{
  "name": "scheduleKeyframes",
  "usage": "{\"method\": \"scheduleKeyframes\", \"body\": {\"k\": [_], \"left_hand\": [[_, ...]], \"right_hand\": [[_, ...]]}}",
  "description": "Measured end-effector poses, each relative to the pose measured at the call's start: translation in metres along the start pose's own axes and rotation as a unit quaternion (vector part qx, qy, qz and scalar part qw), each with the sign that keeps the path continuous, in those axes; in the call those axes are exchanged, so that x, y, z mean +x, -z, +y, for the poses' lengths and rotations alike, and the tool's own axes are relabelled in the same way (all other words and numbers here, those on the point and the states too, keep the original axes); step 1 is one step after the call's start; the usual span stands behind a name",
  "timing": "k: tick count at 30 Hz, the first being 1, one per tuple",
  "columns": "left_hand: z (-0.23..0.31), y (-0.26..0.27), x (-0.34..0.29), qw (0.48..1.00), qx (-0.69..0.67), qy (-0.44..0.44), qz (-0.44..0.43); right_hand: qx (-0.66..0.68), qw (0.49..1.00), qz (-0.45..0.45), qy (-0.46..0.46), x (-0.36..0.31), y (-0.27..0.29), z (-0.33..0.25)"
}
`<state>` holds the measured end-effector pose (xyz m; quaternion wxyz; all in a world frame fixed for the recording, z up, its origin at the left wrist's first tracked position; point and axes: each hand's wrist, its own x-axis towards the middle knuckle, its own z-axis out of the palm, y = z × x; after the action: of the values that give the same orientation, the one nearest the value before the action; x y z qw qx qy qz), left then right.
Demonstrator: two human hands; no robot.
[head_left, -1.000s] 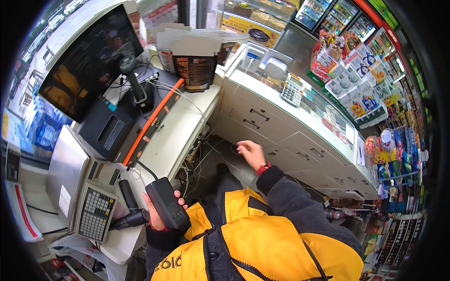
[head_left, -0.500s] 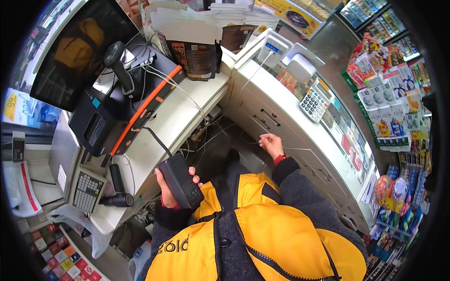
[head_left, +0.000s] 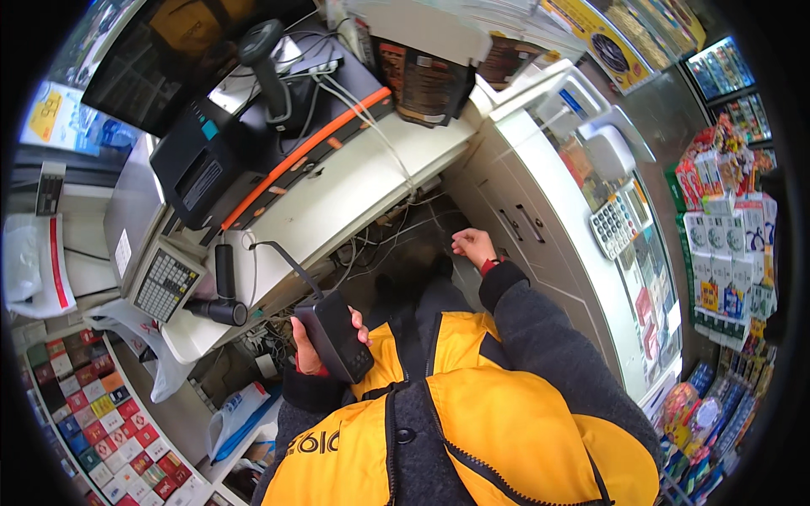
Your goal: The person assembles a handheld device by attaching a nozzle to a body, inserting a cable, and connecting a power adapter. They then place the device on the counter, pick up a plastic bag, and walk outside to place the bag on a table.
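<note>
In my view the left hand [head_left: 309, 347] is wrapped around a black box [head_left: 336, 336], thumb on one side and fingertips on the other. I have the box just in front of the yellow vest [head_left: 506, 422], its cord [head_left: 294, 264] running up to the white table [head_left: 363, 173]. My right hand [head_left: 475, 245] hovers near the drawers [head_left: 561, 295], fingers curled; I can't tell whether their tips meet.
</note>
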<state>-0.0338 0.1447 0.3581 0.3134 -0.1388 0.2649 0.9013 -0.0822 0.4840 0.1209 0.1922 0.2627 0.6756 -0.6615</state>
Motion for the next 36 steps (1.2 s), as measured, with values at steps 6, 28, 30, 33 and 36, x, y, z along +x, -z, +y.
{"method": "scheduleKeyframes", "body": {"k": [6, 28, 30, 33, 36], "left_hand": [[0.004, 0.03, -0.036, 0.997, 0.037, -0.052, 0.033], [-0.088, 0.092, -0.097, 0.963, -0.013, -0.082, 0.257], [-0.096, 0.093, -0.097, 0.957, -0.011, -0.086, 0.277], [-0.102, 0.092, -0.096, 0.952, -0.011, -0.088, 0.292], [-0.109, 0.098, -0.098, 0.952, -0.022, -0.088, 0.292]], "right_hand": [[0.002, 0.998, -0.051, -0.047, 0.01, -0.033, 0.02], [-0.067, 0.98, -0.123, -0.144, 0.256, -0.131, 0.124], [-0.071, 0.982, -0.108, -0.138, 0.278, -0.132, 0.115], [-0.064, 0.985, -0.086, -0.138, 0.292, -0.129, 0.109], [-0.055, 0.986, -0.078, -0.134, 0.293, -0.125, 0.108]]}}
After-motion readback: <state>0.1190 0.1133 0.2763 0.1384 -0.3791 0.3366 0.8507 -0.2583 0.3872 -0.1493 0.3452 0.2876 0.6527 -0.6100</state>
